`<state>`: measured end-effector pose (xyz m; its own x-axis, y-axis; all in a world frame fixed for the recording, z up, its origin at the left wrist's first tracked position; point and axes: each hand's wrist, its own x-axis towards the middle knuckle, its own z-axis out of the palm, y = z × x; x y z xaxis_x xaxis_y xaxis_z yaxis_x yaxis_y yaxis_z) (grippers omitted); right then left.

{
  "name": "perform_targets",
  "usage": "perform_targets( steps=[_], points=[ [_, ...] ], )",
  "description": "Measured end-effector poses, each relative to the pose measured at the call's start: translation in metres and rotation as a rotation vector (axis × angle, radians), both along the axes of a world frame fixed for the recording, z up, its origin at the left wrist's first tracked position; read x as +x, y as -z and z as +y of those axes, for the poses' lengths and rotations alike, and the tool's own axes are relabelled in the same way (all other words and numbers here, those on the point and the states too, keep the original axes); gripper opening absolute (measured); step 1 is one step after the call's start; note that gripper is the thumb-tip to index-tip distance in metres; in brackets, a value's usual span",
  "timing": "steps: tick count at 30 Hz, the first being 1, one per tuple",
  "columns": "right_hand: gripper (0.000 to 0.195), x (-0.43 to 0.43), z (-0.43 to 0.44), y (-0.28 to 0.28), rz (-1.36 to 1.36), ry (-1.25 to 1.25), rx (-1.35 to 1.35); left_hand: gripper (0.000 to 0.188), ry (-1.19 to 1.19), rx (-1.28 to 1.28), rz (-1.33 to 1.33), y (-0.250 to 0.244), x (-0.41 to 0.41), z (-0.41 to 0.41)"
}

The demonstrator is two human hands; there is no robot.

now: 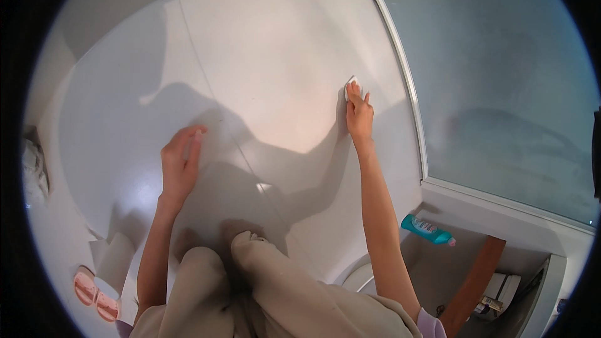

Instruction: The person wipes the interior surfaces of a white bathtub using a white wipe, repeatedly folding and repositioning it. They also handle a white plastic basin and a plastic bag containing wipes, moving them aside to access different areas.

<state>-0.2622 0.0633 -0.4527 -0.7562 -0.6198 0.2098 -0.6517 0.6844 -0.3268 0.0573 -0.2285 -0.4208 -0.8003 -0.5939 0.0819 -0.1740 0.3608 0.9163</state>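
My right hand presses a folded white cloth or wipe flat against a pale, smooth panel surface. Its fingers cover most of the cloth. To the left, my left hand is bent at the wrist in front of the same surface and holds nothing. A gap shows between its thumb and its curled fingers; whether the fingertips touch the panel I cannot tell. A thin seam runs down the panel between my two hands. Shadows of my arms and body fall across it.
A white-framed frosted glass pane stands at right. Below it are a teal bottle with a pink cap and a reddish-brown board. A white cylinder and pink slippers are at lower left. My knees are close to the panel.
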Motion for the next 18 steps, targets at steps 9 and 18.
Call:
perform_targets(
  steps=[9,18],
  points=[
    [0.048,0.154,-0.077,-0.001,0.083,-0.707,0.036,0.021,-0.050,0.103,-0.043,-0.003,0.007,0.002],
    [0.048,0.115,-0.109,0.011,0.069,-0.384,-0.060,0.021,-0.095,0.085,-0.070,-0.003,0.020,-0.017]
  ],
)
